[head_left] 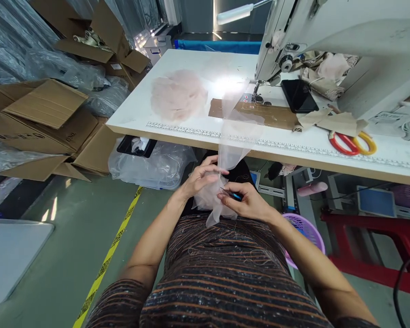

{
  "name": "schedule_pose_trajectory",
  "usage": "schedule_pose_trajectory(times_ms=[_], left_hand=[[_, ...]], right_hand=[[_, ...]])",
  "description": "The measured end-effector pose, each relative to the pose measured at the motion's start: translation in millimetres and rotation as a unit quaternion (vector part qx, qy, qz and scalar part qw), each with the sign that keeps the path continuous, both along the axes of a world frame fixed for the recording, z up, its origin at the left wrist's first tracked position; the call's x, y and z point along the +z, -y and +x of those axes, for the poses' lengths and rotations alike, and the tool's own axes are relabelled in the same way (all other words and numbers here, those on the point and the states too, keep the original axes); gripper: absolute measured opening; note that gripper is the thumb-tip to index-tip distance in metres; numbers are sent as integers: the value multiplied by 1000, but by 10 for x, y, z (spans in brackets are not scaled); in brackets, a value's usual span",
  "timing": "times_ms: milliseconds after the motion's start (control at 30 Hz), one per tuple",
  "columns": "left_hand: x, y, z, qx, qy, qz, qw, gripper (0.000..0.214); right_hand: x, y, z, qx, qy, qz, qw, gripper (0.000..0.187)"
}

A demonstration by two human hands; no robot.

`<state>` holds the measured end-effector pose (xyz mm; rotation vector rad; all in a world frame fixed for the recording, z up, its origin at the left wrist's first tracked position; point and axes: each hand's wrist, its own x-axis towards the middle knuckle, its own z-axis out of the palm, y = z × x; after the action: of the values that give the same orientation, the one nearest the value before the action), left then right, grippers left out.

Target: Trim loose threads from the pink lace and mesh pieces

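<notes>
Sheer pale fabric [237,136] hangs over the table's front edge down to my lap, where more of it lies gathered. My left hand [201,180] is closed on this fabric, pinching it just below the edge. Close beside it, my right hand [248,200] is closed around small blue thread snips [236,196], mostly hidden by the fingers. Their thin tip points left at the fabric. On the table at the left lies a round, ruffled pale pink fabric piece [179,95].
A sewing machine [276,50] stands on the white table [130,116], with a phone [299,95] and red-and-yellow scissors [353,143] at its right. Open cardboard boxes [48,109] sit at the left. Below are a purple basket [305,230] and a red stool [369,223].
</notes>
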<state>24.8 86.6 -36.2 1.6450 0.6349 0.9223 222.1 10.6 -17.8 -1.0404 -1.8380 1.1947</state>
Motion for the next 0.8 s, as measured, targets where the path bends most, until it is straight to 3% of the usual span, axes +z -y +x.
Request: schedule_pose_trajectory(times_ms=[133,267,600,800], left_hand=[[-35,69,38,23,28,-107,994,36],[4,141,-55,72,1,-188,979,34],[46,132,-137,72,-41,-153,985,30],[51,124,-160,85,-47,-154,983,29]], right_hand=[[-34,-81,65,-15,13,-1,1000,32],[-97,-260,100,-68,25,-18,997,58],[-37,-558,-41,1,79,-2,997,73],[-118,-605,-55,-28,89,21,995,73]])
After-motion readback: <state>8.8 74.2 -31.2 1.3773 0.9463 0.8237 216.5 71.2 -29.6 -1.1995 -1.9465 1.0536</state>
